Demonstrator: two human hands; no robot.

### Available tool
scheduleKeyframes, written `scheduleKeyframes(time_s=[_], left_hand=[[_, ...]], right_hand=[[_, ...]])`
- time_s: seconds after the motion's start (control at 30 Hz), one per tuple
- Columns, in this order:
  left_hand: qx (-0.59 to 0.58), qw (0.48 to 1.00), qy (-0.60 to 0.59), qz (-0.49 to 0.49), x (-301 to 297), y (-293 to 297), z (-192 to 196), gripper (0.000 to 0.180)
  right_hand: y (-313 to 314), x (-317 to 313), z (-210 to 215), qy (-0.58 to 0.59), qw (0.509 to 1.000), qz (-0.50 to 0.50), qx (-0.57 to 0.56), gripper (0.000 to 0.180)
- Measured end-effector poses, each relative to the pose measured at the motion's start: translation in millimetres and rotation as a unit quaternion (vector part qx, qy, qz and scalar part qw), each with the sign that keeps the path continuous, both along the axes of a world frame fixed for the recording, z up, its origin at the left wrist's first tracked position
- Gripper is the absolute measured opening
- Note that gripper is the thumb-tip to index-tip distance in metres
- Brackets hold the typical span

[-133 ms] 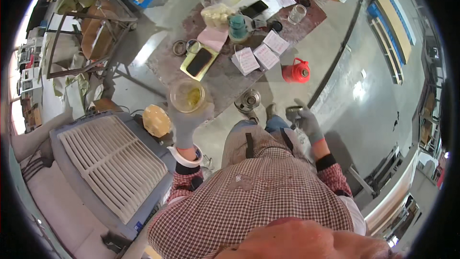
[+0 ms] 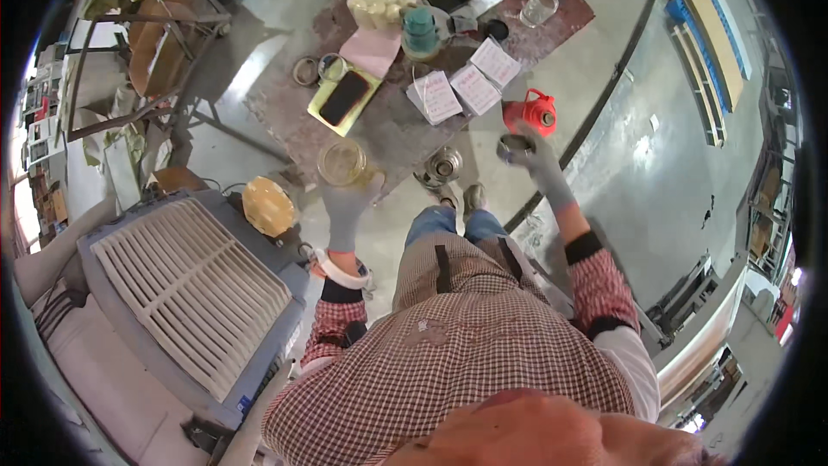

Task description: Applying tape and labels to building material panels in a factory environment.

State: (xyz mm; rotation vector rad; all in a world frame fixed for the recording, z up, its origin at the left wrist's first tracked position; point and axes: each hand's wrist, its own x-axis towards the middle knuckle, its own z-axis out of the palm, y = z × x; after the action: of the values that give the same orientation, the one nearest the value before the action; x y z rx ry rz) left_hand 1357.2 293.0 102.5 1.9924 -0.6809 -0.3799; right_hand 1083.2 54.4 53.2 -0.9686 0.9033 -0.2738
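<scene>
Right grip (image 2: 542,161) on round lid (image 2: 513,150), now farther forward than before

A brown table (image 2: 397,138) stands on the grey floor (image 2: 638,190); on its left lie two tape rolls (image 2: 297,74), a yellow pad (image 2: 341,126) and a pink sheet (image 2: 373,53); mid-table stands a teal-topped jar (image 2: 421,33); right of it, three notepads (image 2: 476,89); farther, white papers (image 2: 492,3) and a glass (image 2: 538,10); beside the table, on the floor, a red kettle (image 2: 541,109) and a flask (image 2: 444,165).
</scene>
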Motion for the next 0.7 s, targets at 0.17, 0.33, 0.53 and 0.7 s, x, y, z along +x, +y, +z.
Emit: scheduleKeyframes(time_s=[0.17,0.33,0.53,0.7], left_hand=[[0.026,0.999,-0.034,-0.003,2,-35,-86,0.055],[-0.035,0.999,-0.005,0.039,-1,-74,-163,0.071],[-0.162,0.982,0.065,0.075,-7,-62,-252,0.078],[-0.126,0.991,0.001,0.039,-1,-31,-238,0.076]], right_hand=[[-56,104,-66,0.093,0.857,-0.011,-0.507,0.075],[-71,107,-114,0.167,0.733,0.021,-0.660,0.069],[53,37,-126,0.106,0.947,0.057,-0.299,0.028],[224,25,-362,0.027,0.890,0.042,0.453,0.017]])
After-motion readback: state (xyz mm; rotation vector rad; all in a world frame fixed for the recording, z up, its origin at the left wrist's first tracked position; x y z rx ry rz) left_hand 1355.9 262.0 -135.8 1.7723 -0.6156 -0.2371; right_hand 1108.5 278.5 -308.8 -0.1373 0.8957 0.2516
